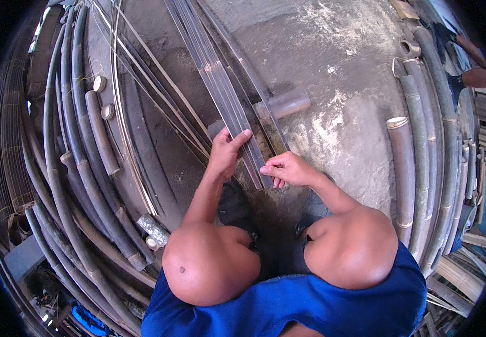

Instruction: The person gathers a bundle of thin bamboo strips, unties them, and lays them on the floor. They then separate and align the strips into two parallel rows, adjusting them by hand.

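Observation:
A flat bundle of long, dark bamboo strips [216, 76] runs from the top of the view down between my knees. My left hand [226, 151] grips its side near the close end, thumb pressed on the top face. At that end my right hand [289, 169] pinches the tips of the strips between thumb and fingers. Under the bundle, a short length of bamboo pole [288, 104] lies crosswise on the ground. Just right of the bundle is a separate long strip [248, 70], its near end close to my right hand.
Loose split strips [120, 101] lie on the floor left of the bundle. Long bamboo poles [83, 163] fill the left side, with a short cut pole [101, 132] beside them. More poles [422, 146] line the right. Another person's arm [476, 78] shows at the upper right.

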Motion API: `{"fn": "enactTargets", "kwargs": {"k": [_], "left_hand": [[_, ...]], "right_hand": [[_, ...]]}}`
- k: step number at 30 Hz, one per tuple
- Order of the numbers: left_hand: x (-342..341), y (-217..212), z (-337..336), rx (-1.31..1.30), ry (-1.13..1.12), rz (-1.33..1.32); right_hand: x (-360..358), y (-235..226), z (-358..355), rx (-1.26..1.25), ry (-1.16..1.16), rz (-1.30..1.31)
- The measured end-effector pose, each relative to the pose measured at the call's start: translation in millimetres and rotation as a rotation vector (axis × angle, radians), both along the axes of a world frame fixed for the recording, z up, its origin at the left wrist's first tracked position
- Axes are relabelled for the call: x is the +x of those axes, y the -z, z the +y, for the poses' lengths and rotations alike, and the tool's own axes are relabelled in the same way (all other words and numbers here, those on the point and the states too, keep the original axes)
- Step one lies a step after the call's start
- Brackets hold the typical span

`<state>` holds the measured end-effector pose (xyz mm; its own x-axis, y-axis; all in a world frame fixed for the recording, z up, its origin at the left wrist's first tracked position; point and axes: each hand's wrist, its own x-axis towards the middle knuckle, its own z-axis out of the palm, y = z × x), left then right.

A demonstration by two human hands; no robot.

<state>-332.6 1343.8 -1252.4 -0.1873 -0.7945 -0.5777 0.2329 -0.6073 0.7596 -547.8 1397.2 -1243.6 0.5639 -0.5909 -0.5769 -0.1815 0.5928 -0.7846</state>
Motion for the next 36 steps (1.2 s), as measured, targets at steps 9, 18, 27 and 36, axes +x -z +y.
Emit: {"fn": "enactTargets", "kwargs": {"k": [9, 18, 27, 36], "left_hand": [[108, -37, -9, -0.071, -0.001, -0.261], [67, 12, -10, -0.024, 0.072, -0.156], [11, 5, -11, 0.036, 0.049, -0.028], [8, 3, -11, 0.037, 0.024, -0.016]], "right_hand": [[0, 21, -12, -0.559, 0.032, 0.445], [20, 34, -16, -0.496, -0.035, 0.366], [0, 16, 6, 0.088, 0.11, -0.198], [2, 12, 6, 0.093, 0.188, -0.233]]}}
